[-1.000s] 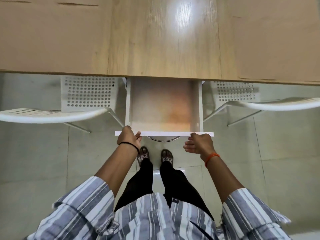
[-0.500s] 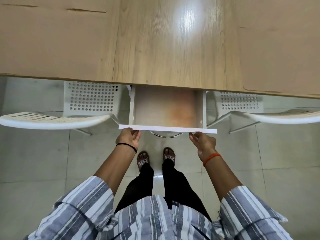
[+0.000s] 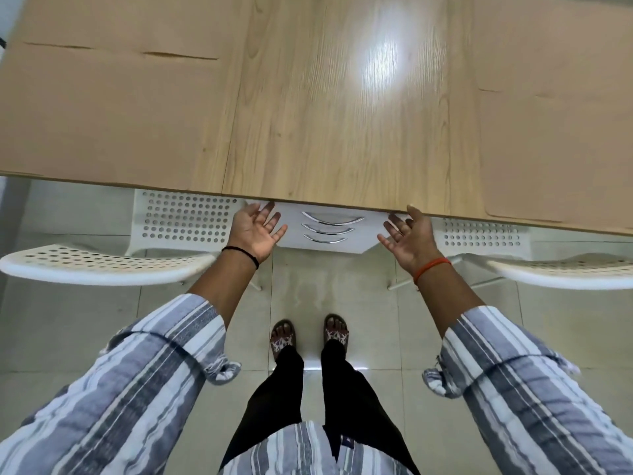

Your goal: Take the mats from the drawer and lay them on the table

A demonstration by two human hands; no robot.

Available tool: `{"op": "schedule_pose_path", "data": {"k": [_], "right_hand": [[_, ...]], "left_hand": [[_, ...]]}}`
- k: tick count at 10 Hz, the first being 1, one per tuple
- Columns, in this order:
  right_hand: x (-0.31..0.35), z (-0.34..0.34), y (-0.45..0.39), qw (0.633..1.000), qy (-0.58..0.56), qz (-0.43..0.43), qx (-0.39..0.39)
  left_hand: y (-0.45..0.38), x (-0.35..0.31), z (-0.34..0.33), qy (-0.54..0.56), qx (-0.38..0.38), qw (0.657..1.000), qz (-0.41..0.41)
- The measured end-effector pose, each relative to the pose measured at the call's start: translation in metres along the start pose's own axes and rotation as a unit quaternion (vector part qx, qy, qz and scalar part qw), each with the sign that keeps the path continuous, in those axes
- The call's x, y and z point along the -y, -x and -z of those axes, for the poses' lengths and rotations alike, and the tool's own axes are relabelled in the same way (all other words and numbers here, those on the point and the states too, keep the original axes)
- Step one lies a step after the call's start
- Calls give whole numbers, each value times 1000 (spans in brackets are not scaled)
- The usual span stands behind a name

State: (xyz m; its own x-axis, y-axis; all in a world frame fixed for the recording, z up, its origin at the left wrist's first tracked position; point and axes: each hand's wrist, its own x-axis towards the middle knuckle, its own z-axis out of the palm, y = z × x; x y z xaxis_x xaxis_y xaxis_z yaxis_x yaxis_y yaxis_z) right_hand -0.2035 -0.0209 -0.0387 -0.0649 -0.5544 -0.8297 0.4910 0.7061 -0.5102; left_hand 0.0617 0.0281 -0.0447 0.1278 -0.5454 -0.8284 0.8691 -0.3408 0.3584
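While both mats (image 3: 113,111) lie on the table (image 3: 342,132), left hand (image 3: 255,231) and right hand (image 3: 409,238) spread, grip released, flanking the drawer (image 3: 329,234).

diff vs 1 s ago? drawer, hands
The drawer, pulled out and showing a bare bottom a second ago, has been pushed in under the table; only its white front with handles shows. The left hand and right hand, which gripped its front edge, have let go and are open at its sides. The mats on the table and both chairs are unchanged.
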Motion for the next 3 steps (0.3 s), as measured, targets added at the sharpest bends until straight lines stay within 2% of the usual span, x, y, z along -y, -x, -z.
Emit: {"op": "schedule_pose_path", "data": {"k": [1,3], "right_hand": [[8,-9,-5,1000,-27,-6,-15],[-2,-13,-10,997,69,6,-35]], "left_hand": [[-4,-5,-10,-15,0,1000,9],[-3,-8,-16,-152,-1,988,12]]}}
